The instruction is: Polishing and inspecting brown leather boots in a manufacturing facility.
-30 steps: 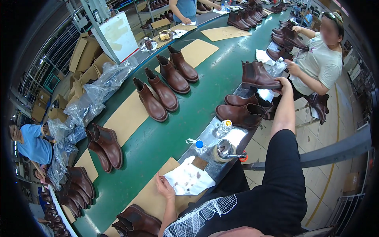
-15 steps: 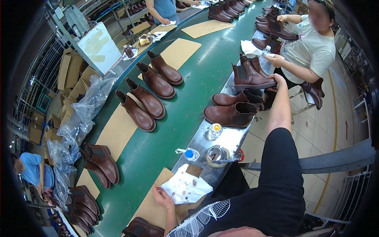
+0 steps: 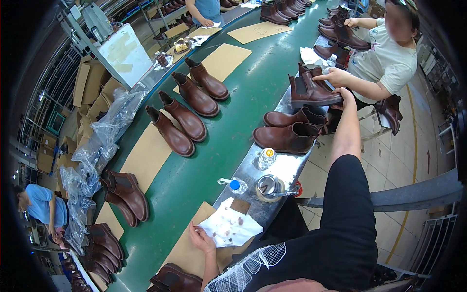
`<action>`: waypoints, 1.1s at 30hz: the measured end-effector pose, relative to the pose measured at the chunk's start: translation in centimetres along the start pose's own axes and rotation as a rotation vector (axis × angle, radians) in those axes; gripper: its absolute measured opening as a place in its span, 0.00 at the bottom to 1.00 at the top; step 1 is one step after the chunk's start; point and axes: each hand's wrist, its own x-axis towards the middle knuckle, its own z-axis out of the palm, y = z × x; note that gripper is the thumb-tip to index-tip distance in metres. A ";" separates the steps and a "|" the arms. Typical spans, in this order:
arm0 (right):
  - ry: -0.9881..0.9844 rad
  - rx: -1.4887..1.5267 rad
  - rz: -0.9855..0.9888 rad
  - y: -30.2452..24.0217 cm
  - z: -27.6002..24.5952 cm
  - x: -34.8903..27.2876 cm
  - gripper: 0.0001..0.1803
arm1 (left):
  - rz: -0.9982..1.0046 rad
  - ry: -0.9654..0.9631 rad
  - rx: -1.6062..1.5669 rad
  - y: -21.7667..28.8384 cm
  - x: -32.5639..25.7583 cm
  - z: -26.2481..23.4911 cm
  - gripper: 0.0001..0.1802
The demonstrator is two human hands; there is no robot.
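My right arm (image 3: 346, 131) is stretched out to the far right. At its end my right hand (image 3: 347, 99) is closed on the toe end of a brown ankle boot (image 3: 314, 97) at the bench edge. A second boot shaft shows just behind it. A co-worker's hand (image 3: 335, 77) reaches in from the right, one finger at the boots. Down at the near side my left hand (image 3: 202, 239) lies with thumb and fingers apart, at the left edge of a stained white cloth (image 3: 231, 225). That cloth spreads over brown cardboard (image 3: 199, 214) and the metal ledge.
Between my hands stand another boot pair (image 3: 282, 139), a clear bottle with an orange-yellow top (image 3: 266, 158), a blue-capped bottle (image 3: 236, 186) and a jar (image 3: 268, 188) with a brush-like tool. More boots (image 3: 175, 131) stand along the green conveyor (image 3: 214, 146). A grey metal bar (image 3: 413, 194) crosses at right.
The co-worker's hand has come down and left, onto the boots that I hold. My right hand keeps its grip on the toe. My left hand stays by the cloth. The view has shifted slightly.
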 end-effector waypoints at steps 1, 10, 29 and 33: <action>-0.002 -0.011 -0.011 0.1 0.0 -0.1 0.12 | -0.016 -0.007 -0.001 0.2 0.0 -0.1 0.24; 0.043 0.029 -0.040 2.9 -0.5 -0.7 0.30 | -0.073 -0.047 0.015 1.9 0.4 -0.3 0.22; 0.266 0.224 -0.603 11.5 2.4 7.3 0.45 | 0.012 -0.043 0.054 0.9 0.3 0.4 0.24; 0.448 -0.568 -0.218 11.2 5.6 5.4 0.47 | 0.013 -0.003 0.077 1.4 0.4 -0.1 0.25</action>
